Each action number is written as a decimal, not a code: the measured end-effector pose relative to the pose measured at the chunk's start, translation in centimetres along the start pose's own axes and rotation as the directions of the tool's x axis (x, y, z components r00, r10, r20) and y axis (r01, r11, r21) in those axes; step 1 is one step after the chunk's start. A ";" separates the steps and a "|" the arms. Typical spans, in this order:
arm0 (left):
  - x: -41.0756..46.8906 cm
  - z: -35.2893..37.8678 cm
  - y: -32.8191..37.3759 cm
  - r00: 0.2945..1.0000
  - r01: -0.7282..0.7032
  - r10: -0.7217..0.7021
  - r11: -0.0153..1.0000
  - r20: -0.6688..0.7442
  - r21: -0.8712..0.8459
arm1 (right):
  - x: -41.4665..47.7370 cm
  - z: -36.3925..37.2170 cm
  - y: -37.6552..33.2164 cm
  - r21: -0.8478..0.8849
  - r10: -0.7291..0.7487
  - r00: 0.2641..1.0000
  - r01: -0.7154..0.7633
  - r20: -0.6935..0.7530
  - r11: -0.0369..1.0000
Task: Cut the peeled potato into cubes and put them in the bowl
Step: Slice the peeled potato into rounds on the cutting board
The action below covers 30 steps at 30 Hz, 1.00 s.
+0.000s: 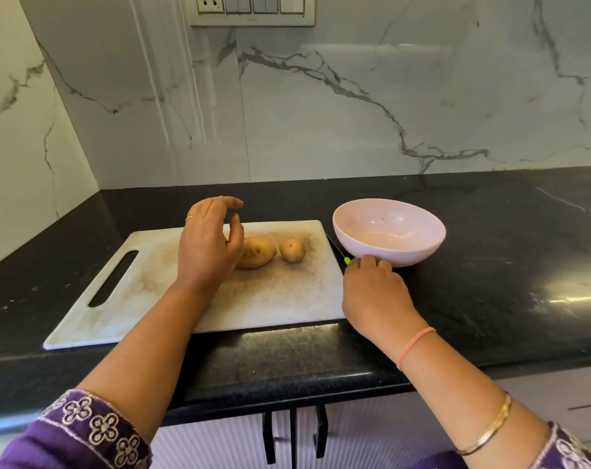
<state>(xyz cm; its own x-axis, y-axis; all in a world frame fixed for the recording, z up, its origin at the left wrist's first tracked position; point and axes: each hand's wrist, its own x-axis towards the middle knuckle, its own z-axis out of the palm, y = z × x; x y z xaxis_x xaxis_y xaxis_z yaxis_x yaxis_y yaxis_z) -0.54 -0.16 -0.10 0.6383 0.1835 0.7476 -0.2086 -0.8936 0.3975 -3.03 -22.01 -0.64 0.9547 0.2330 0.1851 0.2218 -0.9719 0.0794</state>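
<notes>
Head view: the larger potato (257, 252) should be pinned by the open, empty left hand (209, 247); the knife (336, 248), gripped by the right hand (375, 290), raised carefully.

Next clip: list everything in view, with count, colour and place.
cutting board: 1, white, stained, on the counter left of the bowl
potatoes: 2, tan, on the board, larger potato left of smaller potato
bowl: 1, pale pink, empty, on the counter right of the board
knife: 1, dark blade, green handle, between board and bowl
counter: 1, black, along the wall
switch panel: 1, white, on the marble wall, top of view
left hand: 1, over the board by the larger potato, fingers relaxed
right hand: 1, beside the bowl, grip on the knife handle
</notes>
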 end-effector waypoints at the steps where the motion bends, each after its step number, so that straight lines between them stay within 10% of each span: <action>1: -0.1 0.0 0.0 1.000 0.002 -0.002 1.000 0.007 -0.001 | -0.1 0.1 0.1 0.020 -0.007 1.000 0.007 -0.017 1.000; 24: 0.2 -0.1 -0.7 0.924 0.046 -0.016 0.996 0.383 -0.070 | 0.4 -0.6 -0.4 0.453 -0.071 0.982 0.144 -0.173 0.880; 30: -0.2 0.0 -1.6 0.826 0.148 -0.109 0.989 0.553 -0.028 | 2.9 0.5 -1.5 0.739 0.077 0.996 -0.011 -0.055 0.673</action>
<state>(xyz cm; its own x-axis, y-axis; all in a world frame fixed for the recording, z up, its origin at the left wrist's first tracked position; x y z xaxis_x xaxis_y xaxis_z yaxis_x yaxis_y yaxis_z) -0.29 1.21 -0.86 0.9597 0.0220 0.2801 -0.1320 -0.8448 0.5186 -0.51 -19.94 -0.67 0.9565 0.1594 0.2445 0.2857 -0.6826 -0.6727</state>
